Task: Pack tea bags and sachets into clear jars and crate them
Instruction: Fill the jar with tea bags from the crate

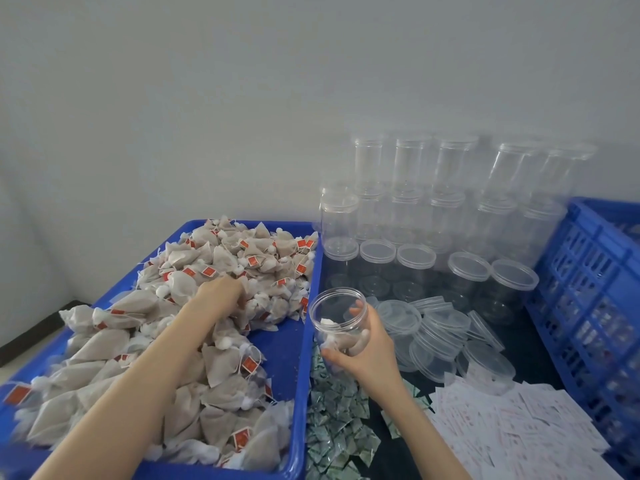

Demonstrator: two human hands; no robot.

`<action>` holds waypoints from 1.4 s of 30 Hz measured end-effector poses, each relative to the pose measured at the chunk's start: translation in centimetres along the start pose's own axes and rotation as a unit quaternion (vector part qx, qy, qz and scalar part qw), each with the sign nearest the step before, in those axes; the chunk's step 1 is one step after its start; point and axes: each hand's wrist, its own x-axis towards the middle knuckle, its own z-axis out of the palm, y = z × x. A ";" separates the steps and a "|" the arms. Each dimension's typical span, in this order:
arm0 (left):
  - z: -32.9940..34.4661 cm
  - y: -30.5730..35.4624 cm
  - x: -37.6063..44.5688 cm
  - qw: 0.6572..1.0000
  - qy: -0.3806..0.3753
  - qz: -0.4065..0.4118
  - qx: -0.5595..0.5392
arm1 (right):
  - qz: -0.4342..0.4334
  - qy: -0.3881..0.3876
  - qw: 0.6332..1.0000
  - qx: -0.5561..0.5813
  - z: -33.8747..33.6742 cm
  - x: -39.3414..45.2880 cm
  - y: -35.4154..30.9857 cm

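No legible text found. Red tags [250,364] on the tea bags [221,372] carry marks too blurred to read. White sachets [512,424], right of the tea bags, show faint, unreadable pink print.
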 end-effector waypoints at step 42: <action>-6.6 11.4 -8.2 0.897 0.119 0.330 -0.270 | -0.041 0.010 0.998 0.045 0.6 0.0 -0.2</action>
